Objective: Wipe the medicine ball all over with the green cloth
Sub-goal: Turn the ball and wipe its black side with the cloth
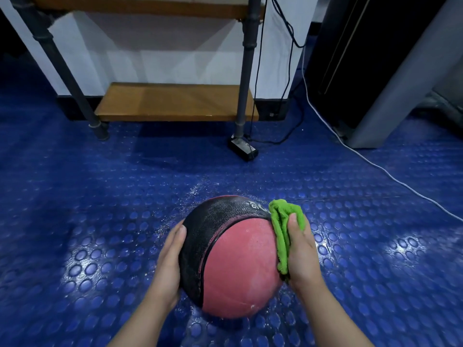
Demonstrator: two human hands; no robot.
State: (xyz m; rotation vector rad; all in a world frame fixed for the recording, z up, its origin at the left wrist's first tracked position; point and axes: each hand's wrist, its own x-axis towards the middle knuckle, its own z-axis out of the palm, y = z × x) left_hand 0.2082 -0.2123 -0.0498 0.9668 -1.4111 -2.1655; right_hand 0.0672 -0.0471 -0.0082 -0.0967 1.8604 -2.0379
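A pink-and-black medicine ball (240, 266) sits on a wet blue studded floor (100, 209) in front of a low wooden shelf (172, 101), held between a person's two hands. The left hand (170, 261) lies flat, fingers straight, against the ball's black side. The right hand (302, 256) grips a bunched green cloth (281, 221), thumb over it, pressing it to the ball's right flank.

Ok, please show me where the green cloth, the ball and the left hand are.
green cloth (281, 216), head view, on its bunched upper folds.
ball (240, 266), head view, on the pink panel facing the camera.
left hand (169, 261), head view, on the back of the hand.
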